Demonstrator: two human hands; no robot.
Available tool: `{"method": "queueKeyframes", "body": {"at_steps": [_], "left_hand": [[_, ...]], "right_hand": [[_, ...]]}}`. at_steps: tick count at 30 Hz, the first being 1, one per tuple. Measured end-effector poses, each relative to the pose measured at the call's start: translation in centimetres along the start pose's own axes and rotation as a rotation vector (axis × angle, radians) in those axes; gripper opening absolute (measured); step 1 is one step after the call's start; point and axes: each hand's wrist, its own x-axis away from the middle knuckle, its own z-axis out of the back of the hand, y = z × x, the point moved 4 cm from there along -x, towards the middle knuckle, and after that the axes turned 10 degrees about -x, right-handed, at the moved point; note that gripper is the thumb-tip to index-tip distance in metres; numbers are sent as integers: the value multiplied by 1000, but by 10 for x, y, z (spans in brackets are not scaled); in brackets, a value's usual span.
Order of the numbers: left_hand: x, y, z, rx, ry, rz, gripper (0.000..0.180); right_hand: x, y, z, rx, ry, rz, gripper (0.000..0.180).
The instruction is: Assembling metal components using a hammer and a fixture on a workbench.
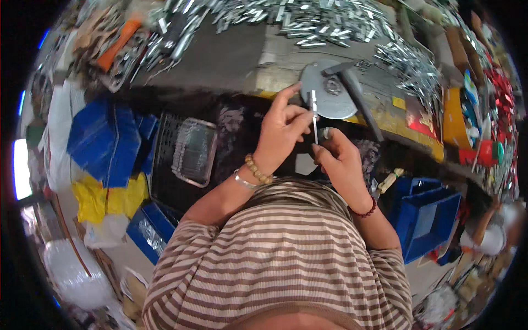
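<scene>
A slim, shiny metal piece (314, 124) stands nearly upright between my two hands, in front of the bench edge. My left hand (280, 129), with a beaded bracelet and a bangle at its wrist, pinches it around the middle, the index finger stretched away from it. The fingers of my right hand (342, 160) close on its lower end. Just beyond lies a round grey metal plate (344, 107) on the bench. A hammer (360, 99) rests across its right side, beside a small metal part (332, 85).
Loose metal pieces (330, 19) are heaped along the bench's back, with another pile (410, 69) at right. Blue bins (104, 143) stand left, and another blue bin (432, 220) right. A wire basket (195, 151) sits left of my left forearm. Yellow plastic (110, 197) lies below the left bins.
</scene>
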Motion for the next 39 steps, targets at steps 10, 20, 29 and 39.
{"method": "queueKeyframes", "body": {"at_steps": [10, 20, 29, 39], "left_hand": [[30, -13, 67, 77, 279, -78, 58], [114, -141, 219, 153, 802, 271, 56], [122, -250, 308, -331, 1076, 538, 44], [89, -246, 336, -601, 1129, 629, 47]], "right_hand": [[-9, -10, 4, 68, 101, 217, 22], [-45, -8, 26, 635, 357, 805, 18], [-42, -8, 17, 797, 389, 890, 13], [-40, -9, 14, 799, 361, 854, 14]]}}
